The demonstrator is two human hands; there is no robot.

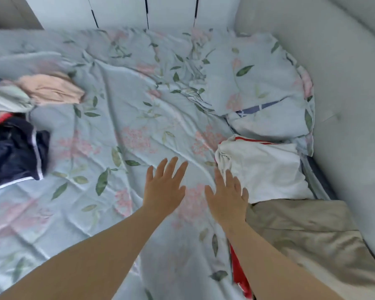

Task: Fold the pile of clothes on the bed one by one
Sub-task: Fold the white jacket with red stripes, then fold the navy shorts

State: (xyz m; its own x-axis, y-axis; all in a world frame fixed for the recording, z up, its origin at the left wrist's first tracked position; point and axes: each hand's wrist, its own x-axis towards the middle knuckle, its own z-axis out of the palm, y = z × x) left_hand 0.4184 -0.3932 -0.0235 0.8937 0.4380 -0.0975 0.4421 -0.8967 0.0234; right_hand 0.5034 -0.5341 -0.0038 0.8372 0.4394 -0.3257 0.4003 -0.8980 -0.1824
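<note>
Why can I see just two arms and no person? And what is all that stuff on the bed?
The camera sits on the person's head and looks down, so you see what they see: only their own arms. The left hand and the right hand are both open with straight fingers, over the flowery sheet. They hold nothing. At the left lies a messy heap, not yet folded, with a navy garment and a pink garment in it. At the right lie a white garment, which looks folded, and a beige garment. The right hand is at the white garment's edge; I cannot tell whether it touches. A pillow lies at the far right.
</note>
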